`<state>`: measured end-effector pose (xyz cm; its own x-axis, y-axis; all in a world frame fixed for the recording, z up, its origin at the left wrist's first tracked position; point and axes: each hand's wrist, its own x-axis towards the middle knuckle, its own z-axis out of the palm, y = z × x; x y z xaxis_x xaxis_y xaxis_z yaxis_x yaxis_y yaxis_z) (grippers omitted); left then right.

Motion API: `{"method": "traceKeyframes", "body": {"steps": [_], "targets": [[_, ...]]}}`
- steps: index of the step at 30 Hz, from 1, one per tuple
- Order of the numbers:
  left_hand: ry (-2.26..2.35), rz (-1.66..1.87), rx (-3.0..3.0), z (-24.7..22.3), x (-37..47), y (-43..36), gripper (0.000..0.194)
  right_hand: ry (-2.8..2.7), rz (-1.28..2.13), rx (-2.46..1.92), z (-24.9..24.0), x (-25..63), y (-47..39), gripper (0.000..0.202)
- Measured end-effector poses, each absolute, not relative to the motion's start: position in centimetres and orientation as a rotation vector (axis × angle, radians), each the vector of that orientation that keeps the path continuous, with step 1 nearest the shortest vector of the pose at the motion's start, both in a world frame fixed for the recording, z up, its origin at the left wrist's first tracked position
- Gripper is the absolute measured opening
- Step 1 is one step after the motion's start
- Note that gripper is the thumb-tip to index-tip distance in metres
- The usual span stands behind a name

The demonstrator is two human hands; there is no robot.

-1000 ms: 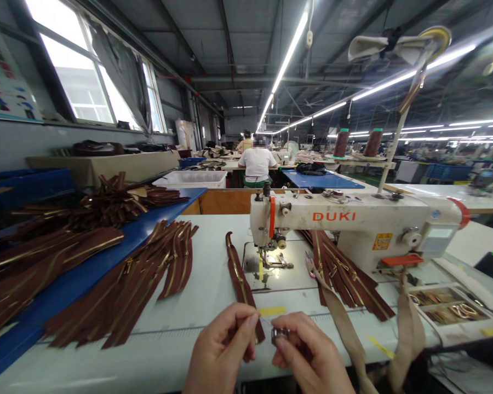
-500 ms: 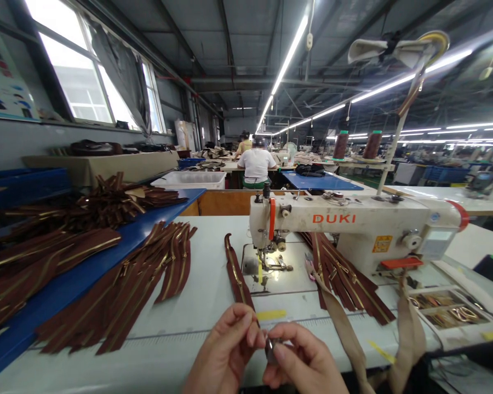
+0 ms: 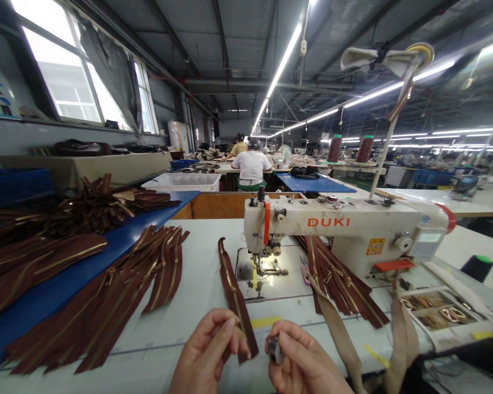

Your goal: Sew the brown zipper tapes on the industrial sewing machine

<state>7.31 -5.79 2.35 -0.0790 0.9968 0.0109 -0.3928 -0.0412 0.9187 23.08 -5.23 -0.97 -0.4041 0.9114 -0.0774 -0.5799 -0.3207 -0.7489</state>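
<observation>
My right hand (image 3: 298,358) grips a small round metal bobbin case (image 3: 275,350) between thumb and fingers, above the front edge of the sewing table. To its left, my left hand (image 3: 213,347) is closed in a pinch; whatever is between the fingertips is too fine to make out. Just behind the left fingers, a single brown zipper (image 3: 235,290) with gold teeth lies lengthwise on the table, beside the needle plate. The white sewing machine (image 3: 332,224) stands beyond my hands, and a yellow tape strip (image 3: 265,321) is stuck on the tabletop.
Brown zippers (image 3: 119,290) lie fanned at left, with more heaped on a blue board (image 3: 148,232). Another zipper bundle (image 3: 340,279) rests under the machine arm, near scissors (image 3: 306,268) and a beige strap (image 3: 337,323). A parts tray (image 3: 439,312) sits right. A person (image 3: 251,167) sits ahead.
My hands have moved apart, the left one shifting left and the right one keeping the bobbin case. More of the single zipper's near end now shows. The whole view has shifted slightly.
</observation>
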Motion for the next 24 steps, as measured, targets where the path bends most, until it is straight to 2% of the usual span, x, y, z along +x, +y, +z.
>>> {"method": "traceKeyframes", "body": {"steps": [3,6,11,15,18,24], "targets": [[1.036,1.45,0.962,2.6,6.8,-5.1,0.028,-0.848,1.852,-0.709,0.0,23.4,-4.2,0.041],[1.155,1.405,1.161,2.6,6.1,-3.6,0.025,-1.14,1.637,-0.973,0.7,24.0,-2.4,0.039],[1.331,1.251,1.564,2.4,5.2,-0.8,0.017,-1.772,1.028,-1.365,0.9,25.1,0.4,0.01],[1.417,1.213,1.746,1.5,4.7,0.0,0.016,-2.152,0.541,-1.536,2.2,25.5,1.4,0.016],[1.436,1.256,1.766,0.8,4.3,0.1,0.015,-2.301,0.334,-1.698,3.8,26.4,2.3,0.018],[1.407,1.286,1.818,0.2,4.1,0.3,0.015,-2.226,0.051,-2.038,5.4,29.3,5.3,0.024]]}}
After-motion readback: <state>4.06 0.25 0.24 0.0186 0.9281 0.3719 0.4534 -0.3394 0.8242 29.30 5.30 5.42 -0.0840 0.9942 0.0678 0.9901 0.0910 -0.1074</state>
